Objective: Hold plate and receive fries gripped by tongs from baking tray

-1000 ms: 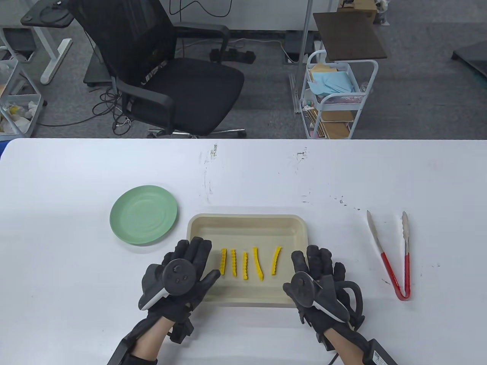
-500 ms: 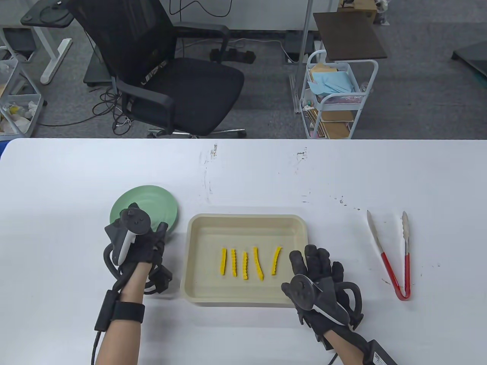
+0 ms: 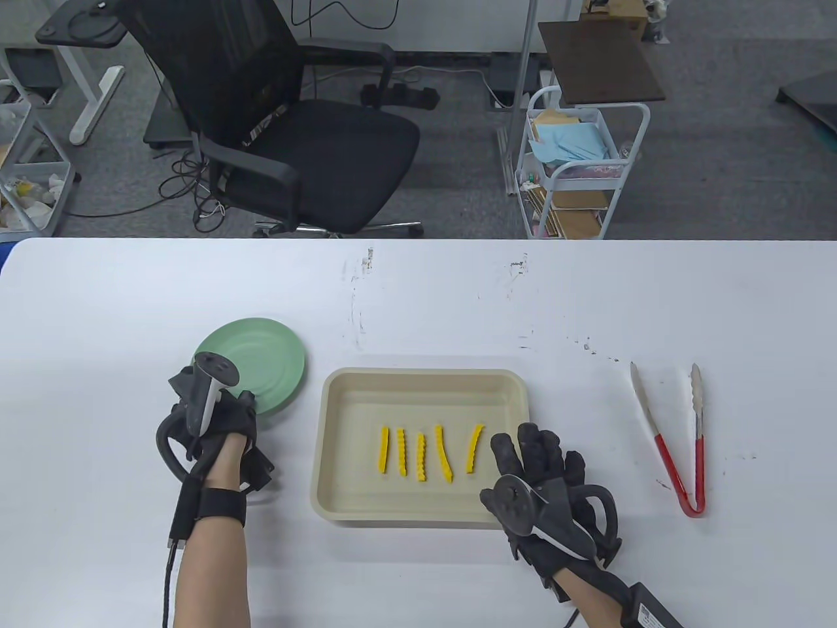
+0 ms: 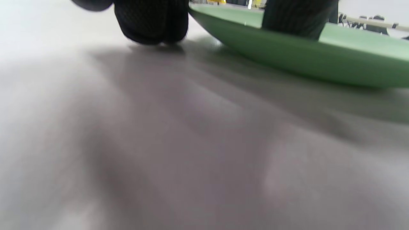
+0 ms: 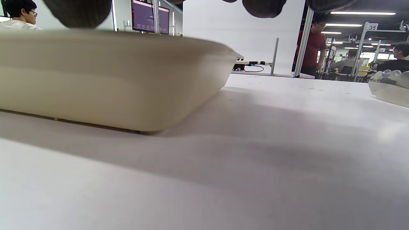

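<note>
Left hand (image 3: 212,418) pinches the green plate (image 3: 261,356) at its seven o'clock rim; lift it level. Right hand (image 3: 546,487), fingers spread flat, must fetch the tongs (image 3: 680,438) at three o'clock.

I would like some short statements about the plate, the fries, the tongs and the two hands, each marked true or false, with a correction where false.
1. Five fries lie in the baking tray. True.
2. The right hand holds the tongs. False: the tongs lie alone on the table, right of the tray.
3. The left hand is at the near edge of the green plate. True.
4. A fry already lies on the plate. False: the plate holds nothing.
5. The right hand is at the tray's near right corner. True.
</note>
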